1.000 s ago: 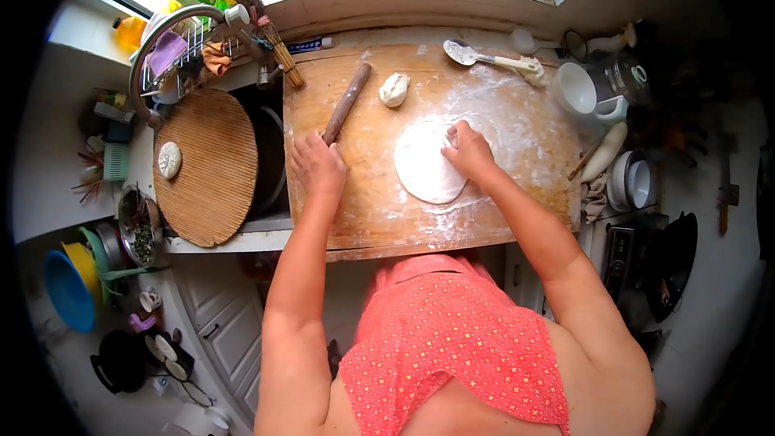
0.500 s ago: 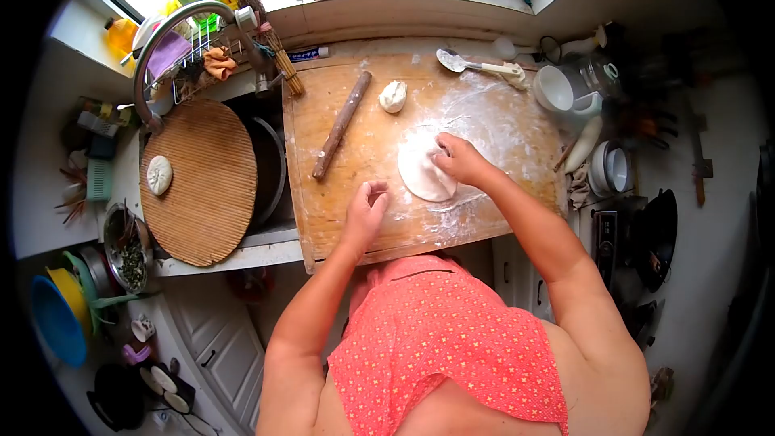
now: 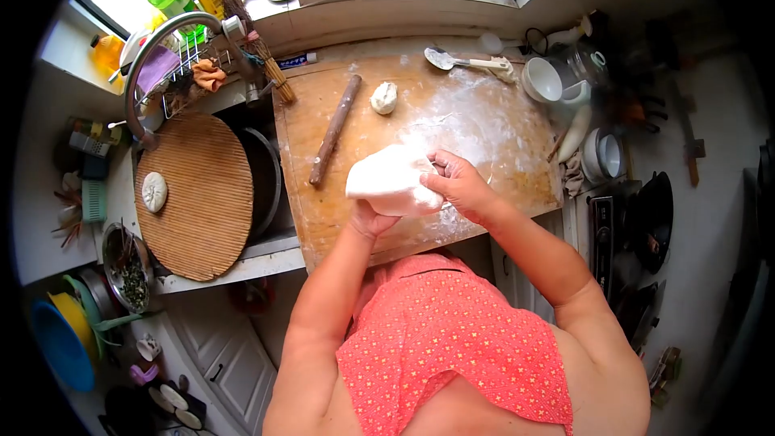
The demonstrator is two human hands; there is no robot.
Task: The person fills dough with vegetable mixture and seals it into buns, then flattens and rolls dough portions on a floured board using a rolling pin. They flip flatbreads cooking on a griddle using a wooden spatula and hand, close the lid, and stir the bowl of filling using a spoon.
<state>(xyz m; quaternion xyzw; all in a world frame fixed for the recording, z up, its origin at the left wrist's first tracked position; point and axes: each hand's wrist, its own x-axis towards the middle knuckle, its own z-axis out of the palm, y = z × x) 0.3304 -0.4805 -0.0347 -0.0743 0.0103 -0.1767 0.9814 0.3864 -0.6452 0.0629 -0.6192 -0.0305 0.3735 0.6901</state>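
Note:
A flat white sheet of dough [image 3: 389, 182] is lifted above the floured wooden board [image 3: 311, 226]. Its left and lower part rests on my left hand [image 3: 374, 218], whose fingers are hidden under it. My right hand [image 3: 458, 182] grips the sheet's right edge between thumb and fingers. Beyond the sheet, a ball of dough [image 3: 384, 98] sits on the board. To the left of that lies a brown rolling pin [image 3: 336, 131]. Loose flour [image 3: 492, 117] is spread over the board's right half.
A round ridged mat [image 3: 202, 194] with a pleated bun [image 3: 154, 192] covers part of the sink at left. The faucet [image 3: 173, 20] arches over it. A bowl of chopped greens [image 3: 129, 270] stands front left. At the board's far right are a spoon [image 3: 464, 62] and a white bowl [image 3: 542, 79].
The dough sheet has come up off the board. My left hand has moved from beside it to underneath, while my right hand still holds its right edge.

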